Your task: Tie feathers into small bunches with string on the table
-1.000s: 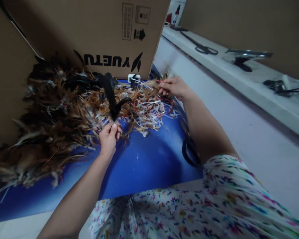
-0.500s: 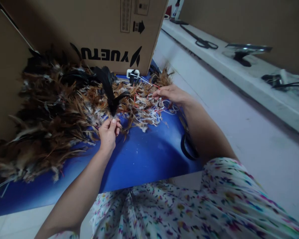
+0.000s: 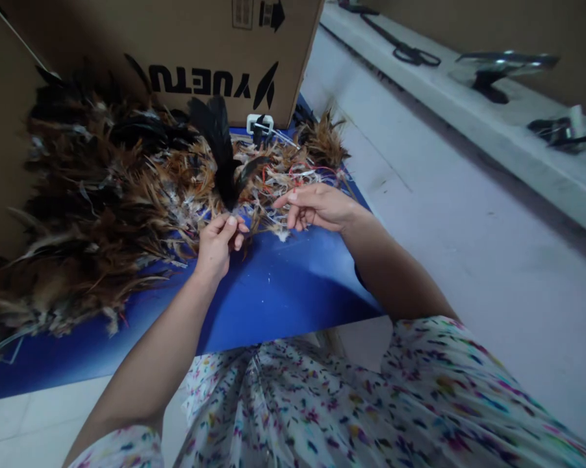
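Note:
My left hand (image 3: 217, 244) is closed in a pinch around the lower ends of a small bunch of black feathers (image 3: 219, 153), which stands upright with one feather bending right. Level with it on the right is my right hand (image 3: 317, 207), its thumb against the index finger and the other fingers curled. Whatever lies in that pinch is too small to make out. Behind both hands spreads a pile of brown and black feathers (image 3: 112, 188). Red and white strings (image 3: 297, 174) lie over the feathers just beyond my right hand.
The feathers lie on a blue table (image 3: 283, 279). A large cardboard box (image 3: 195, 39) stands at the back. Near the box is a white plastic ring (image 3: 254, 123). Along the right wall, a ledge (image 3: 449, 91) carries dark scissors (image 3: 414, 55) and a shiny-topped stand (image 3: 497, 71).
My right hand has come away from the strings, moving left and nearer to me, towards my left hand. My left hand keeps its pinch on the black feathers. The view has tilted down slightly.

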{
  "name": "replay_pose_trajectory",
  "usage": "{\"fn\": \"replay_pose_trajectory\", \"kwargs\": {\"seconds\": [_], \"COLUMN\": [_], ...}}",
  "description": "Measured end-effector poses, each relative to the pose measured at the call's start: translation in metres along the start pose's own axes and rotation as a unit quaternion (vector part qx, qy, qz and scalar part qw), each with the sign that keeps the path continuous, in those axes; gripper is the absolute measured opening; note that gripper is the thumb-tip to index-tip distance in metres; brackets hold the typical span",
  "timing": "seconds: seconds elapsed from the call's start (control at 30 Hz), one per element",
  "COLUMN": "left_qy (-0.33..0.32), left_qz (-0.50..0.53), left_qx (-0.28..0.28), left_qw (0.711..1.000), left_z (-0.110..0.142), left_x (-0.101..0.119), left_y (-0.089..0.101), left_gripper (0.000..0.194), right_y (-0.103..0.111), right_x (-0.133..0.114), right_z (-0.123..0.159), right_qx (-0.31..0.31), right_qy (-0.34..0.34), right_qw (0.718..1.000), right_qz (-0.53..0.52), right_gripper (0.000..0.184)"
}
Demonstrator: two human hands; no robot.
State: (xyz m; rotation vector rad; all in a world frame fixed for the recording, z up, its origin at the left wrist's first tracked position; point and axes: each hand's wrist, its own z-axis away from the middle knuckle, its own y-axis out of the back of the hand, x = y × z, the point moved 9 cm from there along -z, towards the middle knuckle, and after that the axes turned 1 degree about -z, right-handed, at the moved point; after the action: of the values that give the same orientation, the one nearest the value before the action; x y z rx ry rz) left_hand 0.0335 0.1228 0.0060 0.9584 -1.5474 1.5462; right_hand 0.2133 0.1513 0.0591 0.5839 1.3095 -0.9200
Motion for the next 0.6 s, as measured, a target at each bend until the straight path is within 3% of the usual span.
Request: {"fn": "replay_pose_trajectory", "kwargs": {"seconds": [0.27, 0.43, 0.6], "left_qy": [0.039, 0.023, 0.0], "left_qz": [-0.017, -0.061, -0.073], "left_qx": [-0.106, -0.149, -0.142], "left_qw": [0.993, 0.987, 0.987], "left_z": [0.013, 0.02, 0.021], "left_x": [-0.002, -0.002, -0.001], "left_y": [-0.026, -0.037, -0.038], "left_gripper": [0.041, 0.043, 0.042], "right_y": [-0.053, -0.065, -0.071], "right_x": [0.043, 0.06, 0.065], "right_z": [0.015, 0.017, 0.017], "right_qx": [-0.065, -0.069, -0.077], "right_qy": [-0.05, -0.055, -0.06], "right_qw": [0.997, 0.996, 0.995], "right_qz": [-0.006, -0.015, -0.026], "right_gripper": [0.031, 0.024, 0.023]}}
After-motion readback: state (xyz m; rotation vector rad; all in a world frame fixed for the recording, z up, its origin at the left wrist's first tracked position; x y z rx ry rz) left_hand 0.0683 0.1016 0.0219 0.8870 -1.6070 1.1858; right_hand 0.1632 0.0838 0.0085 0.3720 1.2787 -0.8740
